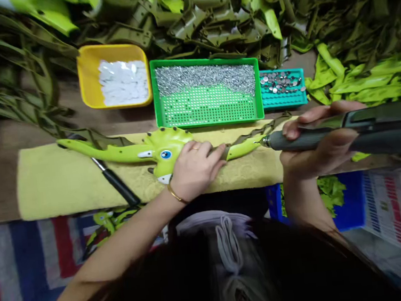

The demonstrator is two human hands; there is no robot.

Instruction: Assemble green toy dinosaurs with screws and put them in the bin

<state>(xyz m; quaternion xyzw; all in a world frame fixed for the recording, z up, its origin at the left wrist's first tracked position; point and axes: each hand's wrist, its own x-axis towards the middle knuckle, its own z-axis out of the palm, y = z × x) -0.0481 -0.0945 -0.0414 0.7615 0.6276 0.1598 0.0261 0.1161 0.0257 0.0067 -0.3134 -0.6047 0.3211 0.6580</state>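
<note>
A lime-green toy bow-like piece with a dinosaur head (175, 143), blue eye and frilled crest lies across a yellow towel (54, 183). My left hand (196, 165) grips it behind the head, fingers pressed over its body. In my right hand (313, 144) is an electric screwdriver (326, 131), held almost level and pointing left. Its bit meets or nearly meets the right arm of the green toy; exact contact is too small to tell. Dark olive parts show behind the toy's arms. To the left, a black-handled tool (120, 184) with a metal shaft rests on the towel.
Behind the towel stand a yellow bin (86, 86) of white pieces, a green basket (210, 119) of screws and a teal basket (284, 102) of small metal discs. Olive shells (206, 31) pile up at the back, lime-green shells (374, 81) at right. Below right is a blue crate (355, 206).
</note>
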